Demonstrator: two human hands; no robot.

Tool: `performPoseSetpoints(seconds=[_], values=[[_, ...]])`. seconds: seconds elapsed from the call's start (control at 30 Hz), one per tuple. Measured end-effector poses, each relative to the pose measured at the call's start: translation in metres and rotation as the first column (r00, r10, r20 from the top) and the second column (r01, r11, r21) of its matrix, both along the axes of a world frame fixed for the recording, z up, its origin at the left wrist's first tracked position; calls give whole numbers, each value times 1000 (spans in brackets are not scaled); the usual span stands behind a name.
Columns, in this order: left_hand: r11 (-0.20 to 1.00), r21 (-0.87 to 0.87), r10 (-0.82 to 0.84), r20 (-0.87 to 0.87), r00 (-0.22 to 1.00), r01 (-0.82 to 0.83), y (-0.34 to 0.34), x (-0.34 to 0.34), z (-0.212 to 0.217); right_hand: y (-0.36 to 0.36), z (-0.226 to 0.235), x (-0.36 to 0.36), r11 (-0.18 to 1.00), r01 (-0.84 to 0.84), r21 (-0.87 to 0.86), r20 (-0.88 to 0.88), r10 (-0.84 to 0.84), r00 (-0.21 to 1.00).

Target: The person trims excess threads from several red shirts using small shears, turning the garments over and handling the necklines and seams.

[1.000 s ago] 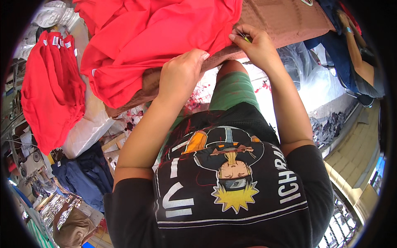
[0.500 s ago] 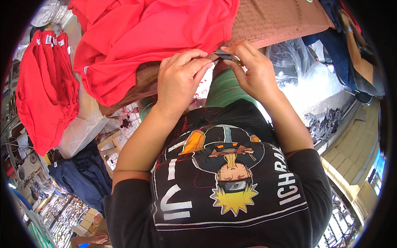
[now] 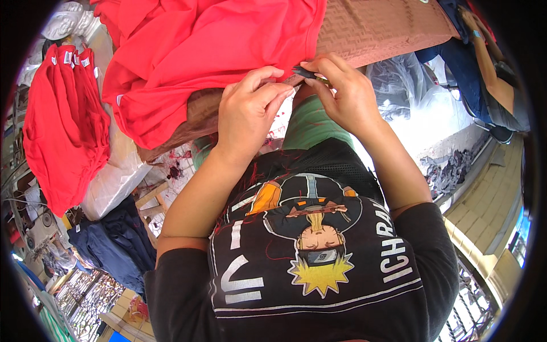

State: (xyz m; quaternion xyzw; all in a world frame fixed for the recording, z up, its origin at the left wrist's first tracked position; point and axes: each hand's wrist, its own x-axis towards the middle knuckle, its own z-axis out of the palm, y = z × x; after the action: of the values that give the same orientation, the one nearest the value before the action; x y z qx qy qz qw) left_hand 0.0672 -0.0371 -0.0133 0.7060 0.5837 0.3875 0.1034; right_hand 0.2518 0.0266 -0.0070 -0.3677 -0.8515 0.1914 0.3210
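Observation:
My right hand [image 3: 348, 91] pinches a small dark tool with pointed tips, which looks like a pair of thread snips [image 3: 305, 72]. Its tips point left, toward my other hand. My left hand [image 3: 250, 105] is closed, thumb and forefinger together at the table's edge; anything between them is too small to make out. Just beyond both hands, a spread red garment [image 3: 228, 51] lies over the brown cloth-covered table [image 3: 376, 34] and hangs off its near left side. Loose red threads cling to my black shirt [image 3: 239, 188].
Several red garments [image 3: 65, 125] hang in a stack at the left, above navy cloth [image 3: 114, 245]. Clear plastic sheeting [image 3: 399, 85] and a heap of dark scraps [image 3: 453, 171] lie at the right. Another person's arm [image 3: 487, 68] shows at the upper right.
The snips have tilted, and their tips stand a little farther from my left fingers. Both hands stay in nearly the same place. Another person's hand has left the lower left corner.

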Motion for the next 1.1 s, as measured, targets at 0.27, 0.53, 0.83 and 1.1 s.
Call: performPoseSetpoints(seconds=[0.27, 0.53, 0.83, 1.1], values=[[1000, -15, 1, 34, 999, -1, 0, 2, 4, -5, 1, -4, 999, -15, -31, -15, 15, 1000], [950, 37, -308, -36, 951, 309, 6, -32, 34, 20, 7, 9, 999, 48, 9, -8, -48, 999], [961, -224, -114, 211, 971, 162, 36, -21, 1, 68, -5, 7, 974, -184, -136, 40, 191, 981], [985, -168, 40, 443, 896, 39, 42, -24, 4, 91, -8, -3, 797, -100, -596, -180, -11, 984]])
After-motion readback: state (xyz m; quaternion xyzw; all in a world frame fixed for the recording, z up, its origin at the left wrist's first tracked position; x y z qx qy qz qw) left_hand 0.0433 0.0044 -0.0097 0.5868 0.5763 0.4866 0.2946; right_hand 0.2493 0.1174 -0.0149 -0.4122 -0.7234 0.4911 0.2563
